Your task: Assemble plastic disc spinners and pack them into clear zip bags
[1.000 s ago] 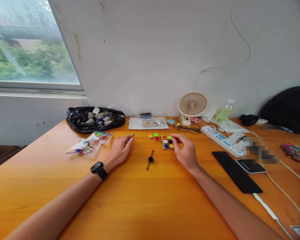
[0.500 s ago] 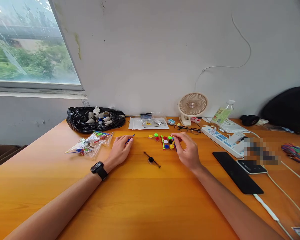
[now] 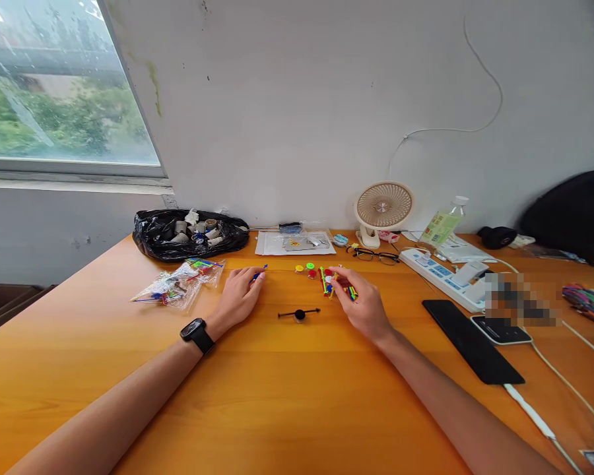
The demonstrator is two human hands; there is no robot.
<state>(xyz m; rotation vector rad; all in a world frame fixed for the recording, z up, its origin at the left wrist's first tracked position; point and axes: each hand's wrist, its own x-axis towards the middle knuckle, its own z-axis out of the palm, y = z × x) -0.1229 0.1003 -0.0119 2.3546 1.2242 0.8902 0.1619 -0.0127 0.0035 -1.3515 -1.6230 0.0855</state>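
Observation:
My left hand (image 3: 242, 290), with its fingers curled together, rests on the table; a blue arrow-tipped stick (image 3: 265, 267) pokes out between its fingers. My right hand (image 3: 363, 300) hovers over a small pile of coloured pieces, thumb and forefinger pinched around what looks like a yellow stick (image 3: 332, 290). Beside it lies a green stick (image 3: 323, 282), among red, white and blue discs partly hidden by the fingers. Between my hands, a black arrow spinner (image 3: 299, 315) stands on a small clear base. Yellow, green and red discs (image 3: 310, 266) sit just behind it.
Left of my left hand lies a clear bag of coloured parts (image 3: 181, 287), with a black plastic bag (image 3: 148, 237) behind. Along the wall are a white packet (image 3: 272, 243), glasses (image 3: 376, 255) and a fan (image 3: 383, 206). A power strip (image 3: 435, 274) and phone (image 3: 470, 340) lie right.
The black spinner arrow has turned from a slant to nearly level. My right hand has shifted left over the coloured pieces, its pinch now lower. My left hand has stayed in place.

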